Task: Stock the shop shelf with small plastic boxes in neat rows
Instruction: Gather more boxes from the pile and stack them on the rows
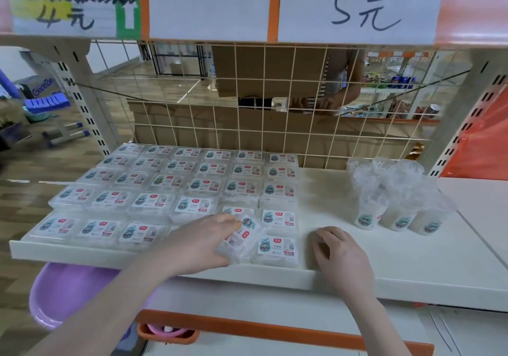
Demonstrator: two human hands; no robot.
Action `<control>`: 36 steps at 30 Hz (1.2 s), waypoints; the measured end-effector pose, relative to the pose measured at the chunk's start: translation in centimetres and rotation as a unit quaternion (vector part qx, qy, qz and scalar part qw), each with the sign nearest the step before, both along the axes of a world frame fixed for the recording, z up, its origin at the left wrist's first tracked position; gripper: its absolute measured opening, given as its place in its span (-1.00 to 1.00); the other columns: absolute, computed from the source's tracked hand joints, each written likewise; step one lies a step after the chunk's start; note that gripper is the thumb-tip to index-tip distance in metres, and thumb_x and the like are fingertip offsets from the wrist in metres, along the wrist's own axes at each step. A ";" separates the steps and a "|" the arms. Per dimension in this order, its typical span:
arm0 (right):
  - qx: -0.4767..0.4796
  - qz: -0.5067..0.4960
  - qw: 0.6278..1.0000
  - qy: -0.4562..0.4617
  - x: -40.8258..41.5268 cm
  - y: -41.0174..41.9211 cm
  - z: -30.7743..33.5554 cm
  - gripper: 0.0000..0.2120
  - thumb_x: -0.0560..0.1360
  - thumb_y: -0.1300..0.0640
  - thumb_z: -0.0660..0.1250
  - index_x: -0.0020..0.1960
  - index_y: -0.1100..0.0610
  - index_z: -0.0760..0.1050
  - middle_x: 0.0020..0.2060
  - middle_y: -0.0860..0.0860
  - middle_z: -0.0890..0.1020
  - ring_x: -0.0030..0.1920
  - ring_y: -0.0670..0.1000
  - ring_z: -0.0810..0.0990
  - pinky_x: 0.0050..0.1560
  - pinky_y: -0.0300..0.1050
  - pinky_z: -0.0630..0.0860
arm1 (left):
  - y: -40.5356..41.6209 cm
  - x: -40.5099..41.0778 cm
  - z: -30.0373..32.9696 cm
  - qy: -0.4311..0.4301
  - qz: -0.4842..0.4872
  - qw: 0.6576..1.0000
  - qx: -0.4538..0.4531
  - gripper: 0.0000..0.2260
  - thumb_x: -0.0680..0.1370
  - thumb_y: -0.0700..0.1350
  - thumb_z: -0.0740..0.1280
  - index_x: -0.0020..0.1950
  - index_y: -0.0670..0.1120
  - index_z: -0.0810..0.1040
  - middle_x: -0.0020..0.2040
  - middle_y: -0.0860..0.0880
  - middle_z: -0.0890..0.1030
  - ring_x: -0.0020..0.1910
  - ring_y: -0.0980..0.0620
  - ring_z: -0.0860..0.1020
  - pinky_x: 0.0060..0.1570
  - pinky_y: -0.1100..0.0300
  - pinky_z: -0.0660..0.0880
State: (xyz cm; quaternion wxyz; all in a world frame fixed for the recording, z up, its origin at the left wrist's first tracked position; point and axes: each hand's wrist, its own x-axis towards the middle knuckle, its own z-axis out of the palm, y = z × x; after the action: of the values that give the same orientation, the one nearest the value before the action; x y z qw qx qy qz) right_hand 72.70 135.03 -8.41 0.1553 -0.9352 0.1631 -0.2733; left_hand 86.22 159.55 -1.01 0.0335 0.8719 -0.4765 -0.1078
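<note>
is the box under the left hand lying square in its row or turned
Turned. The box that the left hand holds sits askew, its label running diagonally, while the neighbouring box lies square with the shelf edge.

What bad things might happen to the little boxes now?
1. The box in the left hand is turned crooked, so it might land out of line with the neat rows.
2. It sits close to the shelf's front edge, like the box beside it; a nudge might push one off.
3. The right hand rests near the plastic cups; a quick reach might topple them.
</note>
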 end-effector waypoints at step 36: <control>0.009 -0.013 1.000 0.004 -0.1 0.3 0.1 -0.82 0.29 0.33 0.47 -0.14 0.15 0.64 -0.16 0.00 0.65 -0.17 0.10 0.63 -0.27 -0.18 0.47 | -0.4 0.2 -1.5 -0.042 -0.036 0.997 -0.054 -0.45 0.58 0.25 0.09 0.53 0.17 0.03 0.51 0.24 -0.05 0.49 0.27 -0.07 0.44 0.26 -0.07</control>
State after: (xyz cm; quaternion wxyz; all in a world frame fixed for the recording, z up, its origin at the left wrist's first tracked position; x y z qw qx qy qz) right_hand 72.64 135.33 -8.27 0.1592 -0.9328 0.1785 -0.2697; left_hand 86.44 159.16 -2.55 0.0571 0.8551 -0.5133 -0.0465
